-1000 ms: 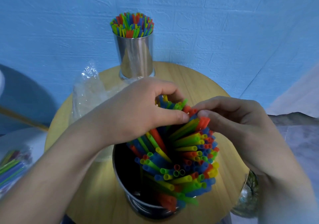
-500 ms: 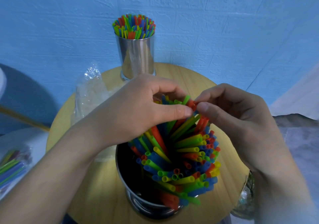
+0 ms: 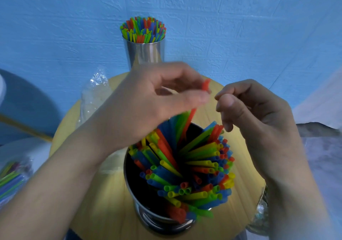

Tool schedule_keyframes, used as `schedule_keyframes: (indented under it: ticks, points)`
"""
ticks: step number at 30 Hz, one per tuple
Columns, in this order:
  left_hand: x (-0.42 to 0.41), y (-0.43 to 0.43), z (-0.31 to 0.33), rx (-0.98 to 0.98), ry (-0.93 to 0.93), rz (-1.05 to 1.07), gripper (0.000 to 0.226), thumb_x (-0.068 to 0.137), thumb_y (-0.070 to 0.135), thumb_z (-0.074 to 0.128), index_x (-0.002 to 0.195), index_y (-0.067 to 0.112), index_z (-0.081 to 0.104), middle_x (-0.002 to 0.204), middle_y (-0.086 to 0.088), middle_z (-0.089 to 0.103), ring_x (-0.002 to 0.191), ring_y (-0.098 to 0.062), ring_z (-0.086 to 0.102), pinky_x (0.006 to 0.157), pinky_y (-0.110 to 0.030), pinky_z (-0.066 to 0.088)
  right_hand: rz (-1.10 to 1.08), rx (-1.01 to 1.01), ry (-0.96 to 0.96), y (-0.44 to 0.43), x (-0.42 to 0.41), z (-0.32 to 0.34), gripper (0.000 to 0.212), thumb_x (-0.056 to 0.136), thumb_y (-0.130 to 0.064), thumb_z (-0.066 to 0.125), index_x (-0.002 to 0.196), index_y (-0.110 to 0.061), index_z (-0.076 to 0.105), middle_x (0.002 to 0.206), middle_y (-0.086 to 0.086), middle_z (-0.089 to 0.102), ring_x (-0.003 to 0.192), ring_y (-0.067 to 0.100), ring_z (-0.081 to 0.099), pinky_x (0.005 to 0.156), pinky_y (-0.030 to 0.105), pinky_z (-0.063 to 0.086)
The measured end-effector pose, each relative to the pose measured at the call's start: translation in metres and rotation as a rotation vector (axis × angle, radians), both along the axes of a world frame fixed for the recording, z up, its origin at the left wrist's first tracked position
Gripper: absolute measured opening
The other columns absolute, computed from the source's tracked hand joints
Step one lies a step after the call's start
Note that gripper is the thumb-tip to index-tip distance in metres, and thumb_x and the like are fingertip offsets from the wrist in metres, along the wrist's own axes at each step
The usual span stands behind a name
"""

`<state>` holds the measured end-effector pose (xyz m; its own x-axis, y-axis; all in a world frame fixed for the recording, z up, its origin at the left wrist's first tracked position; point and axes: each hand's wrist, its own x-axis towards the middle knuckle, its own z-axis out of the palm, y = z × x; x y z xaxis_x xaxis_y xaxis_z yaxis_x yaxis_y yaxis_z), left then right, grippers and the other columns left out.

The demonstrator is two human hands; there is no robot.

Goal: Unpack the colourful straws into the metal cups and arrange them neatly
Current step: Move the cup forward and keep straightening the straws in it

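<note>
Centre frame, low: a metal cup [image 3: 146, 210] stands on a round wooden table [image 3: 103, 202], part filled with colourful straws [image 3: 199, 167] that lean and fan toward the right side of its rim; the left side of the cup's interior shows dark and unfilled.

Left hand [image 3: 146, 106], centre frame, motion-blurred: thumb and forefinger pinch one red straw [image 3: 205, 85], raised above the cup, its lower end still among the others. Right hand [image 3: 259, 113], right of centre: thumb and forefinger tips pressed together, other fingers curled; whether anything is held between them cannot be told.

Upper centre, at the table's far edge against the blue wall [image 3: 55, 26]: a second metal cup [image 3: 145, 53], packed with upright straws [image 3: 142, 29].

Left of centre: crumpled clear plastic wrapping [image 3: 96, 91] on the table. Lower left edge: a packet of straws [image 3: 11, 180], blurred.
</note>
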<state>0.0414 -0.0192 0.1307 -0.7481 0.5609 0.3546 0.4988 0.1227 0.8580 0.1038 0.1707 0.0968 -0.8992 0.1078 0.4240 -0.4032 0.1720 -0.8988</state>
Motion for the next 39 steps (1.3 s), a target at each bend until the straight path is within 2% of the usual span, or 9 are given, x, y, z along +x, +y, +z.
schedule_keyframes:
  ticks: [4,10,13,20,23,28,30,34,39]
  points:
    - [-0.01,-0.01,0.001,0.22,-0.152,-0.007,0.008,0.08,0.024,0.078,0.085,0.029,0.077,0.084,0.006,0.074,0.076,-0.006,0.062,0.064,-0.018,0.044,-0.012,0.051,-0.066,0.001,0.0,-0.006,0.011,0.091,-0.029,0.068,0.084,-0.022,0.071,0.078,-0.002,0.067,0.068,0.011,0.056,0.062,0.022,0.047]
    - [-0.005,-0.007,0.001,0.203,-0.098,0.019,0.01,0.083,0.019,0.078,0.091,0.023,0.073,0.082,0.008,0.073,0.074,-0.004,0.064,0.065,-0.015,0.046,0.026,0.108,-0.082,-0.001,0.001,-0.007,0.011,0.093,-0.029,0.066,0.087,-0.023,0.072,0.088,0.003,0.072,0.085,0.027,0.064,0.071,0.025,0.051]
    - [-0.011,-0.009,0.003,0.363,-0.104,0.125,0.009,0.086,0.022,0.075,0.092,0.028,0.073,0.085,0.006,0.072,0.074,-0.013,0.066,0.063,-0.025,0.048,0.029,0.118,-0.094,0.0,0.002,-0.007,0.012,0.092,-0.033,0.066,0.091,-0.025,0.075,0.09,0.001,0.074,0.086,0.028,0.065,0.071,0.032,0.052]
    - [-0.011,-0.016,0.008,0.66,-0.316,0.235,0.005,0.097,0.019,0.059,0.094,0.022,0.057,0.081,0.01,0.071,0.073,-0.01,0.069,0.066,-0.02,0.053,0.016,0.053,-0.033,0.0,0.005,-0.005,0.021,0.085,-0.032,0.074,0.106,-0.034,0.077,0.092,0.001,0.075,0.084,0.025,0.066,0.069,0.035,0.054]
    - [-0.008,-0.015,0.002,0.57,-0.362,0.254,0.005,0.09,0.022,0.064,0.087,0.023,0.06,0.082,0.006,0.073,0.074,-0.013,0.072,0.067,-0.023,0.055,-0.002,-0.099,0.042,0.0,0.004,-0.005,0.02,0.087,-0.023,0.072,0.105,-0.027,0.077,0.087,0.001,0.078,0.078,0.012,0.068,0.068,0.022,0.05]
    - [-0.011,-0.019,-0.01,0.294,-0.313,0.326,0.007,0.084,0.031,0.076,0.08,0.028,0.071,0.085,0.003,0.077,0.082,-0.012,0.07,0.074,-0.027,0.051,-0.006,-0.32,0.094,0.003,0.006,-0.002,0.016,0.083,-0.029,0.071,0.094,-0.024,0.081,0.084,0.004,0.079,0.069,0.016,0.066,0.063,0.023,0.048]
    - [-0.009,-0.018,-0.013,0.163,-0.27,0.301,0.006,0.087,0.03,0.075,0.081,0.027,0.074,0.088,0.005,0.078,0.087,-0.011,0.071,0.077,-0.027,0.051,-0.055,-0.348,0.14,0.003,0.006,0.0,0.014,0.093,-0.03,0.065,0.093,-0.025,0.078,0.082,0.002,0.076,0.066,0.016,0.064,0.06,0.024,0.047]
    - [-0.003,-0.014,-0.015,0.022,-0.21,0.144,0.02,0.086,0.027,0.075,0.106,0.028,0.075,0.1,0.012,0.079,0.101,-0.001,0.072,0.087,-0.013,0.051,-0.238,-0.34,0.207,0.007,0.007,0.005,0.031,0.11,-0.026,0.039,0.088,-0.023,0.06,0.068,-0.008,0.063,0.058,0.014,0.053,0.053,0.028,0.038]
    - [0.001,-0.011,-0.015,-0.205,-0.151,-0.006,0.025,0.089,0.041,0.072,0.113,0.035,0.074,0.109,0.024,0.075,0.108,0.006,0.067,0.094,-0.012,0.049,-0.282,-0.12,0.202,0.008,0.013,0.008,0.035,0.11,-0.029,0.037,0.082,-0.022,0.056,0.065,-0.004,0.054,0.054,0.02,0.048,0.052,0.027,0.037]
